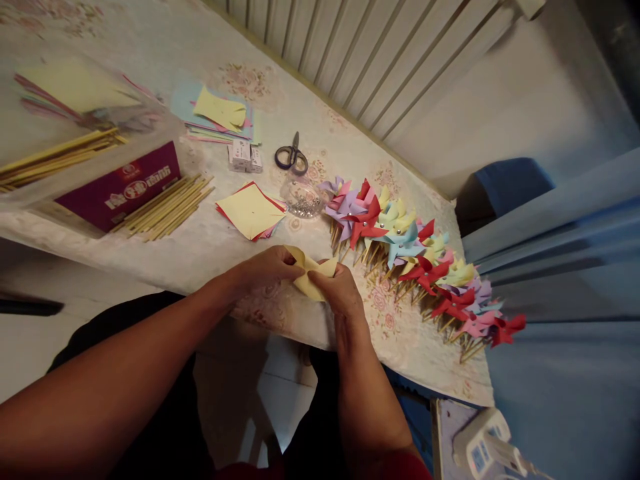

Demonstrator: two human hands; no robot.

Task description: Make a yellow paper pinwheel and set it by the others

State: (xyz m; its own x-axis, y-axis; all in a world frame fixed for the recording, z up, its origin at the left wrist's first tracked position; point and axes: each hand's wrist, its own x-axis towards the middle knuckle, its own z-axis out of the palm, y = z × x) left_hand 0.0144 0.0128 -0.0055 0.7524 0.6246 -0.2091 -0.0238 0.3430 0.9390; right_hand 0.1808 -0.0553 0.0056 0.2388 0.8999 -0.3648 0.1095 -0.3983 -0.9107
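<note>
Between both hands, over the table's front edge, is a yellow paper square with its corners curled inward toward the middle. My left hand pinches its left side. My right hand pinches the right side, thumb pressed near the centre. Just beyond them lies a stack of cut paper squares, yellow on top with red below. Close to the stack stands a clear round dish with small metal pins. Several finished paper pinwheels on sticks lie in a row to the right.
Scissors, small white boxes and more coloured paper lie farther back. A bundle of wooden sticks rests beside a clear plastic bin at left. A white power strip is at lower right, by a blue curtain.
</note>
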